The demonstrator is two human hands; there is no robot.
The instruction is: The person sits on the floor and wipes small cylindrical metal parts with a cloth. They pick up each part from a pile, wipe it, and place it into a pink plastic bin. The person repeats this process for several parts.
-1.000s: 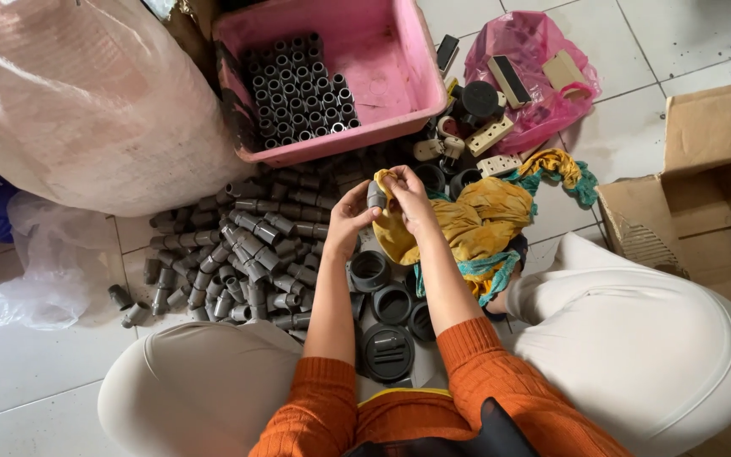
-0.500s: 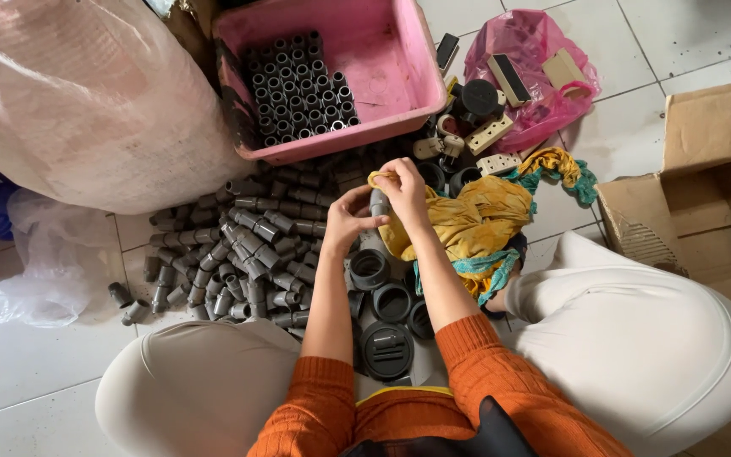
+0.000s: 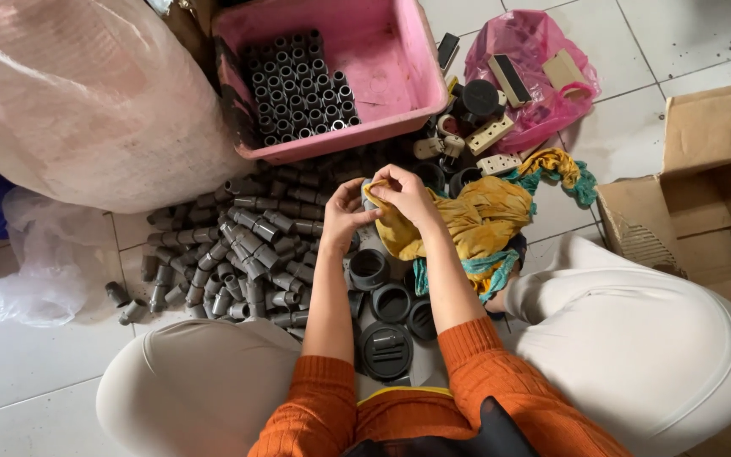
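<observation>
Two hands meet over a heap of grey plastic parts. The left hand (image 3: 344, 216) pinches a small grey fitting (image 3: 369, 191), fingers curled round its side, while the right hand (image 3: 403, 195) presses a fold of yellow rag (image 3: 467, 222) over the same piece, thumb and fingers closed on the cloth. The fitting sits between the two hands and is mostly hidden by cloth and fingers; only a sliver of its rim shows. The rest of the rag, edged in teal, trails to the right across the floor and against the person's right thigh.

To the left of the hands lies a loose pile of fittings (image 3: 238, 245) on the white tiles (image 3: 35, 381), a few strays apart at its left edge. Below the hands, between the knees, lie several black rings (image 3: 369, 269) and a round black cap (image 3: 386, 349). Beyond the hands stands a pink tub (image 3: 399, 76) with more fittings packed upright in rows in its left part. A large bulging sack (image 3: 86, 101) fills the upper left, touching the tub. At upper right a pink bag (image 3: 535, 51) holds cream and black plug parts, and an open carton (image 3: 704, 186) stands at the right edge. Orange sleeves (image 3: 484, 372) cover both forearms.
</observation>
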